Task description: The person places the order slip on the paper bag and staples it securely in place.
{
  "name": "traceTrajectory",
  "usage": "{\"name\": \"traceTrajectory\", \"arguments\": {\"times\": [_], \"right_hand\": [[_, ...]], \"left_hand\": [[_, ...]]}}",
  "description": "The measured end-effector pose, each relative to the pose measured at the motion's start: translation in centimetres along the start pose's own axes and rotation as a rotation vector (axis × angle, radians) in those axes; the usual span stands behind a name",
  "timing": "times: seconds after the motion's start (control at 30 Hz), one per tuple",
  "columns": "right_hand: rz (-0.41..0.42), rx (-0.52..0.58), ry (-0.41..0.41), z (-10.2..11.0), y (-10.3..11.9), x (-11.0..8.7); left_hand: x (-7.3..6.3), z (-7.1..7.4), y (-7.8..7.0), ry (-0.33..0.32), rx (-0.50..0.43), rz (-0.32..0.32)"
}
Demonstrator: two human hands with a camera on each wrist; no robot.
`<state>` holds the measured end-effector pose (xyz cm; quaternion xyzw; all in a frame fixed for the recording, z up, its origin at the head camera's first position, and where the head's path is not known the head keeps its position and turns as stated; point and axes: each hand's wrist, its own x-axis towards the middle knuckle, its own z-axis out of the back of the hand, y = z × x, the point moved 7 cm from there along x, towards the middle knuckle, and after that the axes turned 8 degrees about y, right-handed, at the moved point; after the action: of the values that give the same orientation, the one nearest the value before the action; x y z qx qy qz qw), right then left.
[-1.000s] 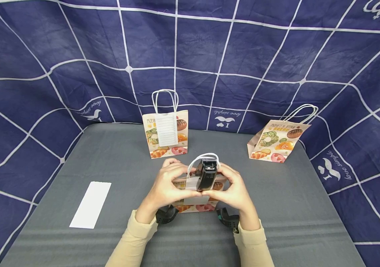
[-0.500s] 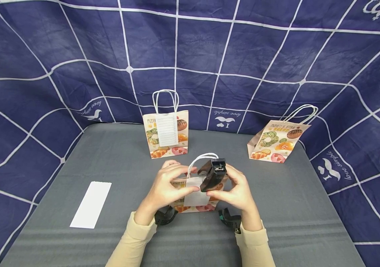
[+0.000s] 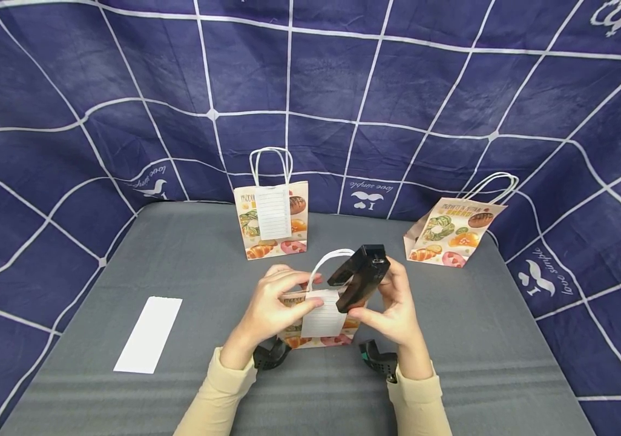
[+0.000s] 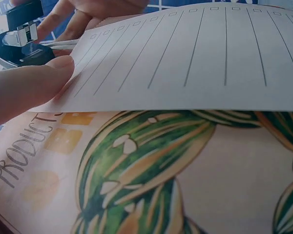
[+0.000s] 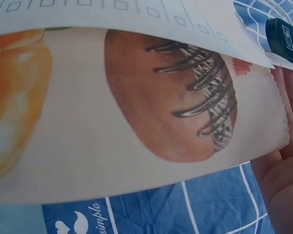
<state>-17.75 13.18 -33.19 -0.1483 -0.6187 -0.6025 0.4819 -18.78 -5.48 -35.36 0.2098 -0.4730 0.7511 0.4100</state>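
A small paper bag (image 3: 294, 341) printed with breads stands upright in front of me. A white lined sheet (image 3: 322, 322) hangs over its front, below the white handle. My left hand (image 3: 275, 303) pinches the sheet and the bag's top edge; its thumb lies on the sheet in the left wrist view (image 4: 49, 80). A black stapler (image 3: 369, 284) is in my right hand (image 3: 397, 309), gripped between thumb and fingers. The stapler is tilted, its two arms parted toward the left, above the sheet's right side. Whether it touches the paper I cannot tell.
Behind, a similar bag (image 3: 245, 236) stands with a lined sheet on its front. Another bag (image 3: 452, 233) leans at the back right, with no sheet showing. A white paper strip (image 3: 148, 334) lies left on the grey table (image 3: 207, 266). Blue gridded cloth (image 3: 321, 79) walls the sides.
The right hand has drawn the stapler to the right and turned it, so its side shows and more of the sheet is uncovered. The left hand has stayed nearly in place.
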Motion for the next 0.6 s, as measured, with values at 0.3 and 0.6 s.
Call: {"name": "traceTrajectory", "arguments": {"times": [0.3, 0.6], "right_hand": [[-0.06, -0.004, 0.023, -0.1, -0.2, 0.3], [-0.022, 0.113, 0.054, -0.2, -0.1, 0.6]], "left_hand": [[-0.8, 0.0, 0.6, 0.0, -0.051, 0.081], [-1.3, 2.4, -0.3, 0.097, -0.193, 0.302]]}}
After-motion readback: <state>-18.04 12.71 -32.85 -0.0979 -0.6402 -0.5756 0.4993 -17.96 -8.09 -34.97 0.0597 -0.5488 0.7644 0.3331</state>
